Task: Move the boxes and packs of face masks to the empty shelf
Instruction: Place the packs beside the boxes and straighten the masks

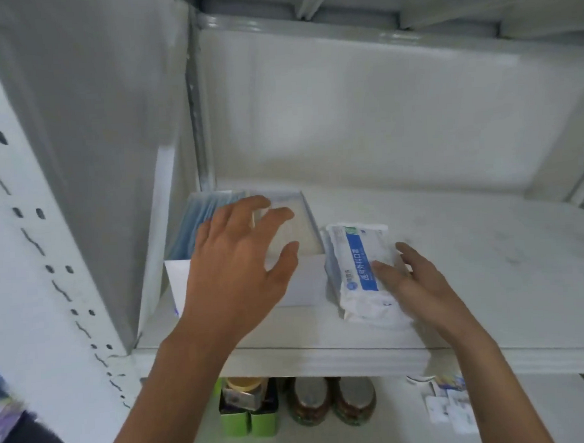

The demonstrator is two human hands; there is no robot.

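Two hands settle stock on the shelf (452,247): left hand (238,257), fingers spread wide, hovers over the open box (304,227); right hand (417,283) presses loosely splayed fingers against the mask pack (356,262) at centre frame, probably nudging it into place next.

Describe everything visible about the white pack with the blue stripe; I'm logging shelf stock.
The pack of face masks is a soft white plastic wrapper with a blue lengthwise band of white print and a round logo. It lies flat on the white shelf, just right of the open white box. The right hand's fingers rest on its near right part.
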